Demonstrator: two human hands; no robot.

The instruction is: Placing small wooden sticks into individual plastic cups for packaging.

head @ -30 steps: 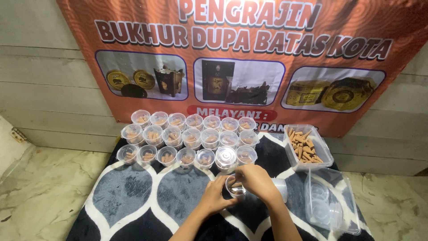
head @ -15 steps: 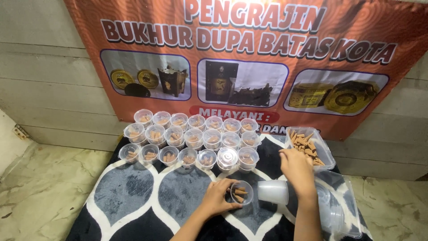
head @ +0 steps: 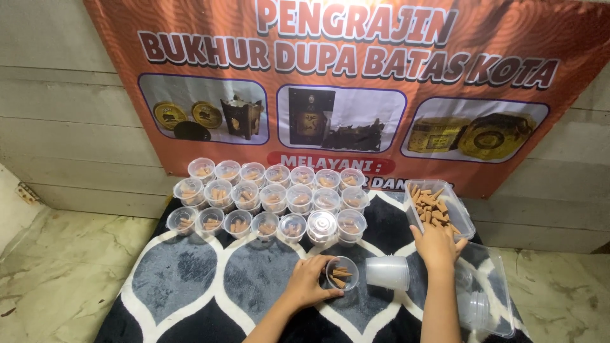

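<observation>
Two hands: left hand grips a light, thin-walled small plastic cup by its side — right hand, seemingly open-fingered, reaches into the tray of brown pieces.

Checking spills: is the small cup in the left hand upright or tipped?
Tipped. The small clear cup lies on its side in the left hand, its mouth facing the camera, brown sticks visible inside.
</observation>
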